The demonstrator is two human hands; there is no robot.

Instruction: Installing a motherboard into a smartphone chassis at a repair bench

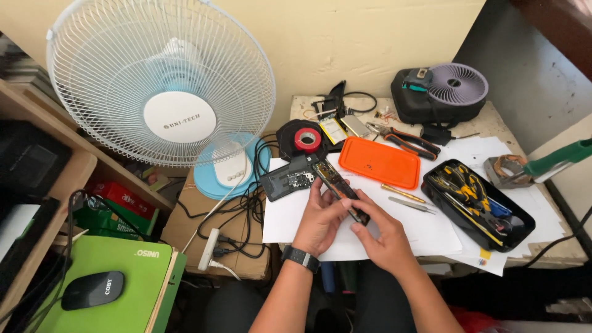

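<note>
Both hands met over the front edge of the bench (555, 246), sharing one long, narrow opened phone (340, 190). The left hand (320, 219) had its fingers curled around the near half from below, thumb laid along the edge. The right hand (381, 237) closed on the phone's lower end, fingertips pinching it. The phone was dark, its back off, with gold-brown parts and small metal bits showing along its length; it lay tilted, its far end pointing up and left above a white sheet of paper (287, 225).

Just beyond that end lay a dark phone back cover (285, 180) with a pale circuit part on it. Behind it sat a red roll of tape (307, 140) on a round black disc. An orange rectangular lid (379, 162) lay to the right, with a brass-coloured screwdriver (402, 193) and silver tweezers (412, 205) near it. A black tray (453, 206) held yellow-handled tools.

To the left stood a white fan (161, 83) with a round white badge at its centre. Below it a red box (120, 197) sat above green cartons on a shelf. A green case (123, 277) with pale lettering near its upper edge carried a black mouse (92, 290).
</note>
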